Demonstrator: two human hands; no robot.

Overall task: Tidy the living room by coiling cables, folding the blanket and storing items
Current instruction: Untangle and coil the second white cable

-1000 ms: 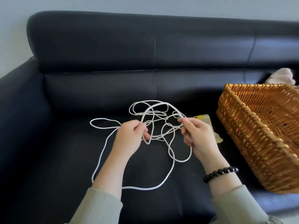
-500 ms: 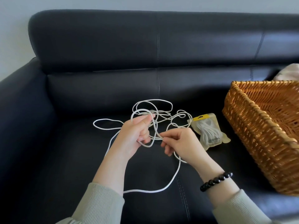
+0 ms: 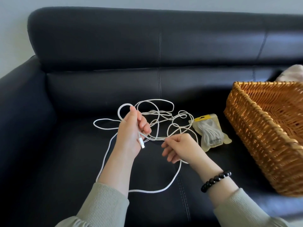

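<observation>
Dark sofa seat [image 3: 65, 161] is strewn with white cable [image 3: 164, 189], tangled in centre, loose loops spread far and left. Left hand [image 3: 132, 133]: grip closed round loop, plug end held across palm. Right hand [image 3: 178, 148]: grip pinched on strand. Risk judged: knot tightened if strand is pulled hard; pouch [image 3: 211, 131] just right could be snagged. Basket [image 3: 254, 128] wall blocks right; bare seat is seen near and left for wider sweeps.

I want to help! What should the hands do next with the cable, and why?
Probably the right hand lays its pinched strand into the left hand as a loop: the left holds the plug end; the white cable lies tangled.
</observation>
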